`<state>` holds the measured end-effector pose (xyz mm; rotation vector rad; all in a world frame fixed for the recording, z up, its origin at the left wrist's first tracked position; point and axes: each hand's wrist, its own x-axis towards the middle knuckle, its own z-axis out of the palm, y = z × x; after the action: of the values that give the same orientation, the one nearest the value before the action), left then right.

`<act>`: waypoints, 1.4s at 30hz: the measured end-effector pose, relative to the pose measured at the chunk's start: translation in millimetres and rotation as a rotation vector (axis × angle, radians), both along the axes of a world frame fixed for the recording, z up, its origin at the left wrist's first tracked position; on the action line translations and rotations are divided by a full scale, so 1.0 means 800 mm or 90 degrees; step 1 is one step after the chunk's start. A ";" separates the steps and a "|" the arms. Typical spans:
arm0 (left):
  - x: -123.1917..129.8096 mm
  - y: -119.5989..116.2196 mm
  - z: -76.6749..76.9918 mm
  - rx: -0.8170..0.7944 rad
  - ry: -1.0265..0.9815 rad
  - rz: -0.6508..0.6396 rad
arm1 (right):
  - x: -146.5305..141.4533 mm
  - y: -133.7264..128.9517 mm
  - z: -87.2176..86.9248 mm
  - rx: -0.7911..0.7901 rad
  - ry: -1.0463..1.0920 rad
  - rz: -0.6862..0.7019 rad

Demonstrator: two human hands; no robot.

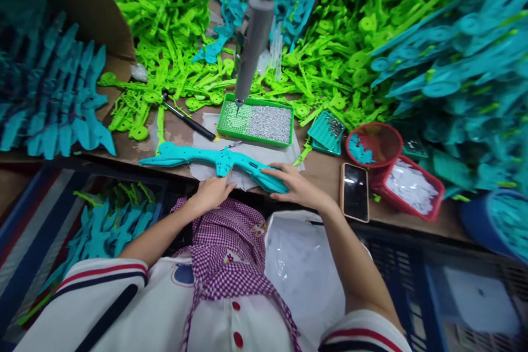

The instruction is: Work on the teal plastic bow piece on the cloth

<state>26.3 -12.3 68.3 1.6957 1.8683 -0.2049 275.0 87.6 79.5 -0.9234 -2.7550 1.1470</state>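
Observation:
A turquoise plastic bow-shaped part (198,155) lies across the front edge of the bench, with a knobbed block at its middle. My left hand (213,192) is closed at the lower side of that block, its fingertips partly hidden. My right hand (295,186) grips the right limb, thumb below and fingers over the top. Just beyond the part sits a green tray (254,140) of small silvery screws. Above the tray hangs a grey electric screwdriver (253,44), its bit pointing down.
A black-handled tool (190,121) lies left of the tray. Heaps of lime-green parts (173,66) and turquoise parts (462,60) crowd the bench. On the right are a phone (355,192), a red bowl (390,137) and a red box (437,198) of white pieces.

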 end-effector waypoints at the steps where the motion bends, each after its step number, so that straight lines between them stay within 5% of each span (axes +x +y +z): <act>1: -0.001 0.000 -0.001 -0.005 0.001 -0.001 | 0.002 0.002 0.001 -0.033 0.007 -0.003; 5: -0.005 0.001 -0.006 -0.030 0.011 -0.011 | 0.007 0.014 0.005 -0.144 0.061 -0.033; 9: -0.007 0.001 -0.010 -0.010 0.012 -0.008 | 0.003 0.022 0.004 -0.147 0.092 -0.047; 19: -0.006 0.002 -0.008 -0.026 0.030 -0.024 | 0.007 -0.021 0.007 0.070 0.038 -0.152; 22: -0.005 0.002 -0.008 -0.024 0.019 -0.022 | 0.018 -0.070 -0.004 0.193 0.035 -0.309; 27: -0.005 0.000 -0.008 -0.012 0.016 -0.024 | -0.001 -0.152 -0.067 0.309 0.116 -0.787; 30: -0.006 0.001 -0.007 -0.007 0.022 -0.031 | -0.034 -0.161 -0.101 0.326 0.161 -0.908; 35: -0.008 0.003 -0.008 -0.020 0.036 -0.048 | -0.071 -0.135 -0.113 0.386 0.164 -0.936; 42: -0.009 0.005 -0.007 -0.015 0.024 -0.058 | -0.073 -0.124 -0.117 0.288 0.208 -0.858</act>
<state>19.2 -8.7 62.4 1.7728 1.8099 -0.2961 216.5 -11.3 -14.2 -1.7678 -1.3751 0.3250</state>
